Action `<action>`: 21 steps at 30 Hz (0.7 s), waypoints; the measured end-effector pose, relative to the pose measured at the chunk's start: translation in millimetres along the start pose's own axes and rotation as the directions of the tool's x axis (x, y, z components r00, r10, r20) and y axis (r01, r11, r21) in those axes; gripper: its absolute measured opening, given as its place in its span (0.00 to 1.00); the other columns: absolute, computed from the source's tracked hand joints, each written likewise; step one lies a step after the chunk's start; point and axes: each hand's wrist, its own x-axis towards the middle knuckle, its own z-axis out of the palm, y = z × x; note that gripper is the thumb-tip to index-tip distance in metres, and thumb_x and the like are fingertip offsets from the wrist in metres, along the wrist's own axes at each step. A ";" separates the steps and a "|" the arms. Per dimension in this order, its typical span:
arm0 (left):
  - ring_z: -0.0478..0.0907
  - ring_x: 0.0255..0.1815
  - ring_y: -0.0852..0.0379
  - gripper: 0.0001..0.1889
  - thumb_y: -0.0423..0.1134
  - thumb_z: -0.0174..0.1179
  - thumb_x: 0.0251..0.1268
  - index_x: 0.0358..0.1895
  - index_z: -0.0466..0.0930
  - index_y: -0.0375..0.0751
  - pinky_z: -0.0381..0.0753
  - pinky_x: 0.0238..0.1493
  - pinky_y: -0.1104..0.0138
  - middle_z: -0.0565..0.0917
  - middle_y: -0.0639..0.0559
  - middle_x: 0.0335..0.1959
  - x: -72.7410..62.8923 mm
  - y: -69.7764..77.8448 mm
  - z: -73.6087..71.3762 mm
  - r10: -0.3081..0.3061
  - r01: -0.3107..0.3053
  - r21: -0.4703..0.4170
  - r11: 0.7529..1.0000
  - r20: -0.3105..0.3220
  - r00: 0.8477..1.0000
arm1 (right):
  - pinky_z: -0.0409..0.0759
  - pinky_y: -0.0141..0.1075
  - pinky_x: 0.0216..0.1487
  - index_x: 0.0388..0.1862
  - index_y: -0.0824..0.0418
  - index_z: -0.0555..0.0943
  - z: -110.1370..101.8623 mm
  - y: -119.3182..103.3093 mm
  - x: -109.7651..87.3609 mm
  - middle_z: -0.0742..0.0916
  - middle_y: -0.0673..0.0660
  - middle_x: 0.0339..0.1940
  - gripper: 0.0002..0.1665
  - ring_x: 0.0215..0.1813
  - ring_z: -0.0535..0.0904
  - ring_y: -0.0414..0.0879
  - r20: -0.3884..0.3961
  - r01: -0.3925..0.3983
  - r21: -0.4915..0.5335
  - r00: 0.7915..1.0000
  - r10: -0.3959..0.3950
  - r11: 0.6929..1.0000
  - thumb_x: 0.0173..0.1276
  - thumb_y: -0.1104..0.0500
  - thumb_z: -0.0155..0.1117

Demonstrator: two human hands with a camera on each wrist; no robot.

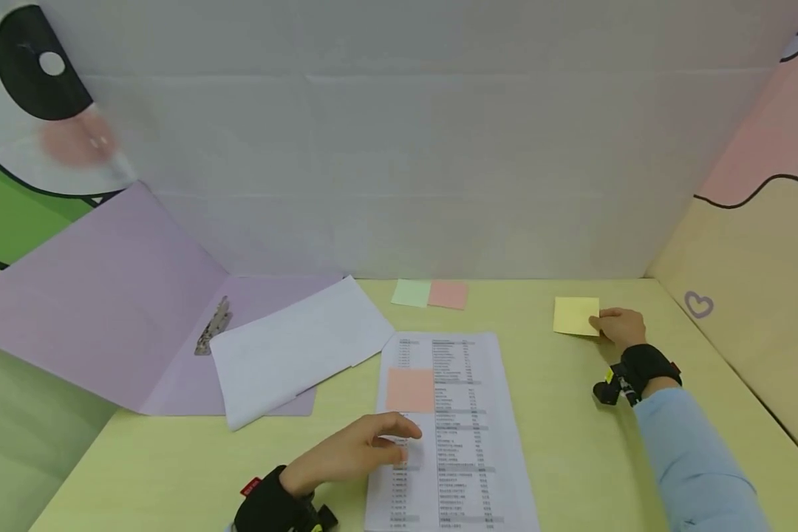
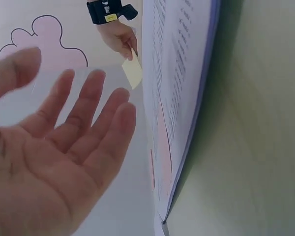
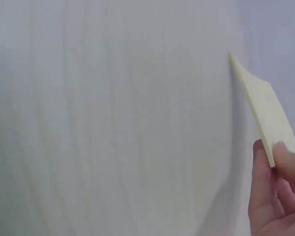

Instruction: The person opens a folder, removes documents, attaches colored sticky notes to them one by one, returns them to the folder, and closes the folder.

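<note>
Between thumb and fingers my right hand [image 1: 620, 326] pinches a yellow sticky note pad [image 1: 575, 315] by its near right corner, at the back right of the table. In the right wrist view the pad [image 3: 270, 113] shows some thickness and tilts over the tabletop. My left hand [image 1: 362, 445] hovers over the printed sheets [image 1: 465, 436], fingers relaxed and holding nothing; the left wrist view shows its palm and spread fingers [image 2: 88, 118]. A pink sticky note [image 1: 409, 390] lies on the sheets' upper left, just beyond the left fingertips.
A purple clip folder [image 1: 106, 295] stands spread at the left, its metal clip [image 1: 214, 325] showing. White paper [image 1: 299, 347] lies partly across it. Green [image 1: 411, 292] and pink [image 1: 448, 295] sticky notes sit side by side near the back wall [image 1: 439, 148]. A side panel [image 1: 758, 318] bounds the right.
</note>
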 end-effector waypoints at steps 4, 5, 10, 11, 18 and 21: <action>0.74 0.55 0.50 0.15 0.43 0.48 0.69 0.51 0.75 0.38 0.72 0.54 0.63 0.78 0.43 0.51 11.9 -1.1 -6.4 -0.030 0.017 -0.096 0.995 -0.138 0.990 | 0.77 0.24 0.40 0.67 0.72 0.57 8.0 -16.9 -18.2 0.75 0.43 0.33 0.34 0.32 0.76 0.30 0.139 0.005 0.298 0.989 -0.048 0.954 0.67 0.61 0.54; 0.75 0.54 0.50 0.17 0.44 0.47 0.70 0.51 0.75 0.36 0.73 0.54 0.62 0.78 0.41 0.51 15.2 -1.1 -8.2 -0.038 0.015 -0.142 0.990 -0.164 0.986 | 0.77 0.24 0.42 0.68 0.71 0.56 11.4 -23.5 -25.6 0.76 0.42 0.34 0.34 0.33 0.77 0.30 0.168 -0.001 0.362 0.984 -0.064 0.932 0.67 0.62 0.54; 0.74 0.56 0.53 0.25 0.51 0.45 0.70 0.58 0.70 0.34 0.71 0.59 0.62 0.76 0.41 0.56 31.9 5.8 -15.7 -0.072 -0.010 -0.341 0.940 -0.227 0.971 | 0.78 0.23 0.42 0.56 0.61 0.72 38.9 -60.2 -68.4 0.80 0.44 0.35 0.19 0.36 0.80 0.32 0.217 0.008 0.570 0.963 -0.159 0.822 0.65 0.65 0.57; 0.74 0.57 0.53 0.25 0.52 0.44 0.70 0.59 0.70 0.35 0.70 0.59 0.62 0.75 0.42 0.57 36.5 8.6 -16.8 -0.071 -0.021 -0.366 0.930 -0.237 0.969 | 0.78 0.24 0.42 0.51 0.58 0.75 46.2 -67.6 -78.3 0.81 0.44 0.35 0.16 0.37 0.80 0.33 0.219 0.017 0.596 0.959 -0.182 0.803 0.65 0.65 0.58; 0.71 0.60 0.53 0.24 0.47 0.35 0.75 0.64 0.61 0.34 0.69 0.61 0.64 0.71 0.43 0.60 73.3 35.7 -19.7 -0.028 -0.143 -0.620 0.772 -0.257 0.966 | 0.79 0.27 0.42 0.41 0.55 0.81 97.1 -104.7 -143.6 0.83 0.44 0.34 0.10 0.38 0.81 0.36 0.205 0.083 0.601 0.945 -0.254 0.795 0.59 0.62 0.65; 0.72 0.55 0.58 0.26 0.50 0.29 0.75 0.66 0.56 0.36 0.72 0.56 0.66 0.71 0.49 0.56 84.8 42.8 -18.8 0.015 -0.175 -0.719 0.672 -0.223 0.975 | 0.79 0.28 0.42 0.45 0.61 0.79 110.6 -110.7 -161.6 0.83 0.45 0.33 0.15 0.38 0.81 0.37 0.211 0.077 0.570 0.948 -0.236 0.818 0.58 0.61 0.66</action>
